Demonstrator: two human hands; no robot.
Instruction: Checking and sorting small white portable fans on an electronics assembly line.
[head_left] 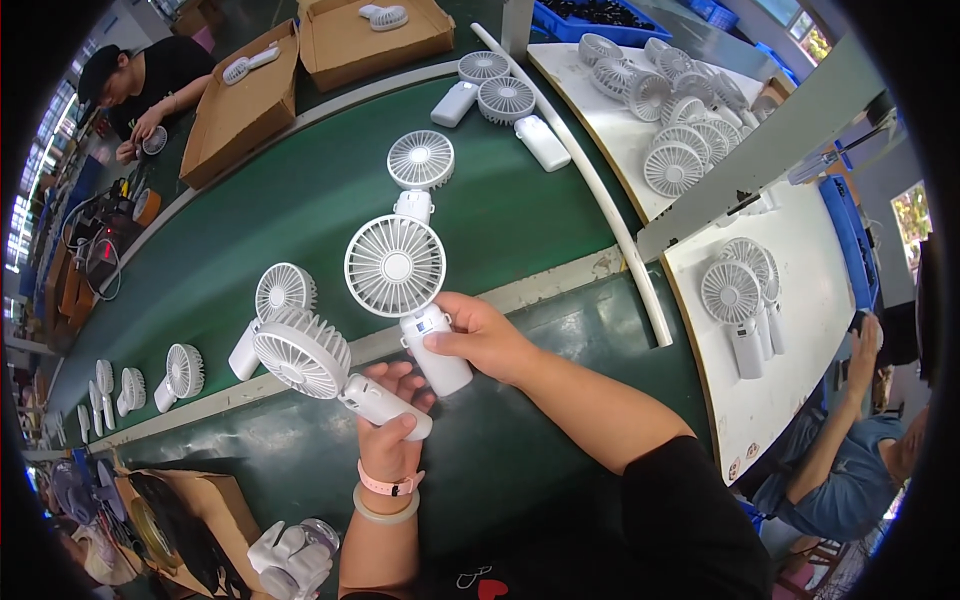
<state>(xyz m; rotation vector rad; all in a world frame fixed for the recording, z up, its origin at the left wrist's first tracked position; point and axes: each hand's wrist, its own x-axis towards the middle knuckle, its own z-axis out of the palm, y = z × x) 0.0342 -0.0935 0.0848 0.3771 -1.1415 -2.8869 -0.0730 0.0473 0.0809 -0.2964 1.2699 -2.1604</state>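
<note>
My left hand [392,425] grips the handle of a small white hand-held fan [305,355], whose round head tilts to the left. My right hand [478,335] holds a second white fan [398,268] by its handle, with the grille facing up at me. Both fans hover over the near edge of a green conveyor belt [300,215]. Another white fan [420,165] lies on the belt just beyond the one in my right hand. One more fan [275,300] lies on the belt behind the left fan.
More white fans lie along the belt at left [180,372] and far end [500,100]. A white table [800,330] at right carries fans, and a heap [680,110] sits behind it. Cardboard boxes [240,105] stand across the belt. Other people work at far left and lower right.
</note>
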